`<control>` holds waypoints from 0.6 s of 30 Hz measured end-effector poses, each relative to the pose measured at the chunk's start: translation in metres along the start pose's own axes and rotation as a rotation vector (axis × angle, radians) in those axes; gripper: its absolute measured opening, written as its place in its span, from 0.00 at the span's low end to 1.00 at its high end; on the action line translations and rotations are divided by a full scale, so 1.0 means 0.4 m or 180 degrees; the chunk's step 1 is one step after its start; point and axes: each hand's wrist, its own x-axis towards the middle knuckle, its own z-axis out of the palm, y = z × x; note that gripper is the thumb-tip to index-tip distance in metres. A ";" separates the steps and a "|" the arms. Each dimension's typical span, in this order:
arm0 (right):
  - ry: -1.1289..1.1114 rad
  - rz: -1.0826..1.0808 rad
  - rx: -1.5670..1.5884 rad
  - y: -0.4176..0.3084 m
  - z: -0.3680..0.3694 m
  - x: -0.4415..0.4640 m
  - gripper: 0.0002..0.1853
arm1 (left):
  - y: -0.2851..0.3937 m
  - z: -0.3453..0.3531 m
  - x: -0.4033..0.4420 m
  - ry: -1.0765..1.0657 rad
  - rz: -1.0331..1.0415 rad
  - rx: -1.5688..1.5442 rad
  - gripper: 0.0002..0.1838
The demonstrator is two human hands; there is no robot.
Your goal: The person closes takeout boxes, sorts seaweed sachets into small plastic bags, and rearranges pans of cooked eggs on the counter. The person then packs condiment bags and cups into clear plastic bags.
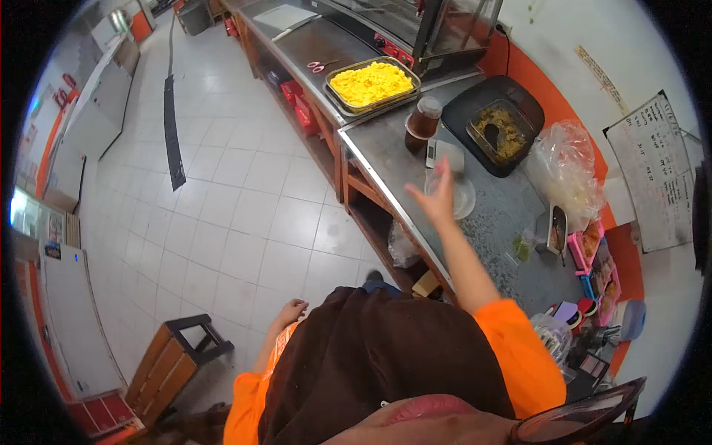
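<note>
Plainly, the right hand (439, 196) is released, thumb spread from the fingers, above the worktop (500, 222) near its front edge. The left hand (293, 310), half curled, hangs beyond that edge over the floor; whether it grasps anything I cannot tell. Under the right hand sits a round clear container (465, 198); contact is unclear. Just beside it, the scale (451, 156) points its display end at the front edge, long axis running toward the wall edge. A brown jar (418, 133) stands near the far edge. Open, speckled surface stretches from container to metal tub (550, 231).
</note>
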 end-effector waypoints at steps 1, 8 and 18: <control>0.0221 -0.0060 -0.0269 0.050 0.034 0.082 0.62 | 0.071 -0.022 -0.018 0.0135 0.0148 -0.0133 0.24; 0.1085 0.0190 -0.0464 0.140 0.188 0.351 0.66 | -0.186 -0.163 0.106 0.0757 -0.0555 -0.0584 0.21; 0.0677 0.0108 -0.0425 0.163 0.184 0.384 0.54 | -0.046 -0.288 0.059 0.1193 -0.0536 -0.0275 0.19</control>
